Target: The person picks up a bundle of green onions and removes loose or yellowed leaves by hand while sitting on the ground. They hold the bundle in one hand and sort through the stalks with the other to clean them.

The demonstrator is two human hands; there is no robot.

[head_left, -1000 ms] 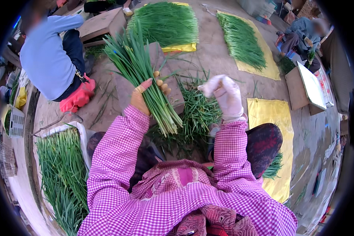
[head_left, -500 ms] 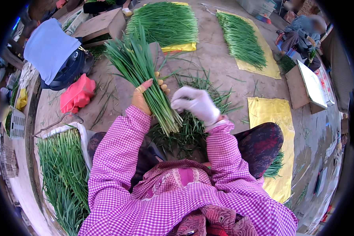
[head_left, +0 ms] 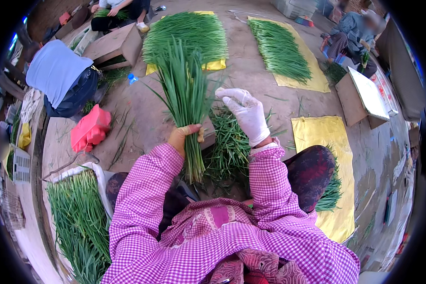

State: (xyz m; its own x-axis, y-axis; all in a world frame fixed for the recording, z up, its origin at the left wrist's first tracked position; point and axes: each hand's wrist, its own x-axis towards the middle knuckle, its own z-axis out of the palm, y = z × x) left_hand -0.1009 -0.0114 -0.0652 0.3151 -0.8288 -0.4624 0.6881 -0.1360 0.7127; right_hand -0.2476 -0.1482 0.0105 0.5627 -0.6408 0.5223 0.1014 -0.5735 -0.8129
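A bundle of green chives (head_left: 187, 102) is held upright in the bare left hand (head_left: 183, 137), whose fingers are clenched around the stalks low down. The right hand (head_left: 245, 113), covered by a white glove, is raised just beside the bundle's leaves, its fingertips pinched together on a thin strand. A loose pile of chives (head_left: 232, 146) lies on the ground beneath. A yellow sheet (head_left: 322, 137) is spread to the right.

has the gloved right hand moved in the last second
Yes. The right hand went down to the loose greens, then rose beside the bunch.
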